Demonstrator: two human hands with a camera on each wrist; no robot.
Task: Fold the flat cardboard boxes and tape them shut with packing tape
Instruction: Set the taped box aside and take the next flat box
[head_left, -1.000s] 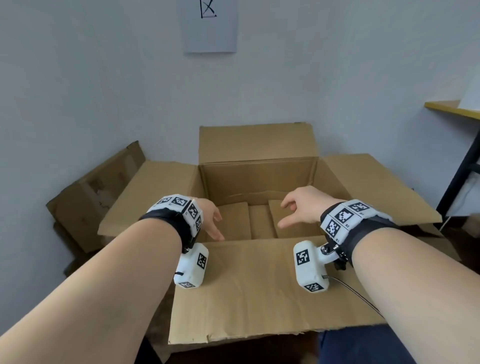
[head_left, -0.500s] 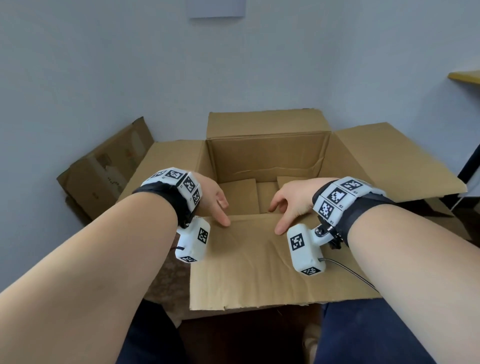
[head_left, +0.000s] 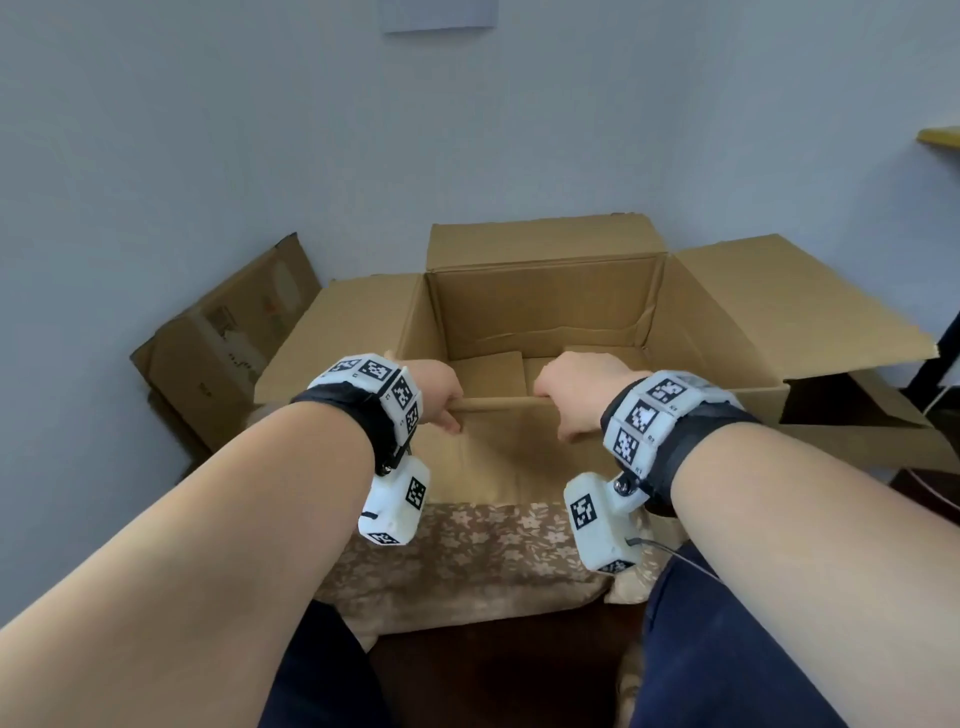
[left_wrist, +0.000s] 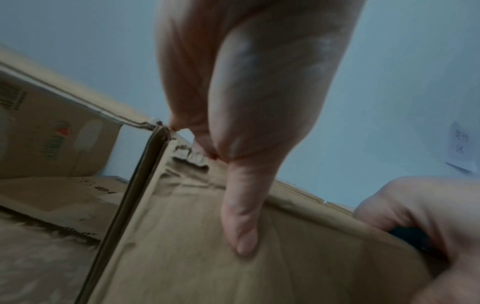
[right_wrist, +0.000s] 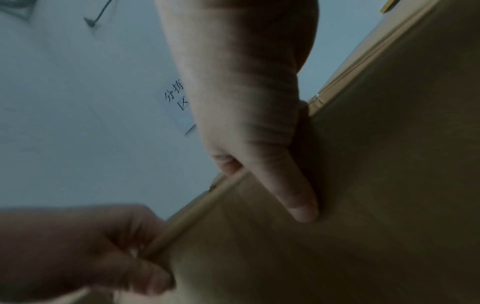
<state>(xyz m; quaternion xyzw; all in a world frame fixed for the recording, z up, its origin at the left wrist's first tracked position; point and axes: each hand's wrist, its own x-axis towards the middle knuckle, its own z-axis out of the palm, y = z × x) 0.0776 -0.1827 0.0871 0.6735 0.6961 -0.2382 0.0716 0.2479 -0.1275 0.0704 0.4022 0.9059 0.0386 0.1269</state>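
Note:
A large brown cardboard box (head_left: 540, 306) stands open, its left flap (head_left: 337, 332), right flap (head_left: 779, 317) and far flap (head_left: 540, 241) spread outward. The near flap (head_left: 509, 447) is raised almost upright. My left hand (head_left: 441, 397) and right hand (head_left: 576, 395) grip its top edge side by side, fingers hooked over the inside. In the left wrist view my thumb (left_wrist: 241, 216) presses the flap's outer face (left_wrist: 194, 257). The right thumb (right_wrist: 293, 191) does the same in the right wrist view. No tape is in view.
A flattened printed carton (head_left: 223, 338) leans on the wall at the left. The box sits on a floral cushion (head_left: 467, 561) in front of my knees. A yellow shelf (head_left: 940, 137) with a dark leg stands at the right. A paper sheet (head_left: 439, 15) hangs on the wall.
The near flap has swung up from lying flat toward me to nearly upright. Both hands have gone from resting at its fold to gripping its free edge.

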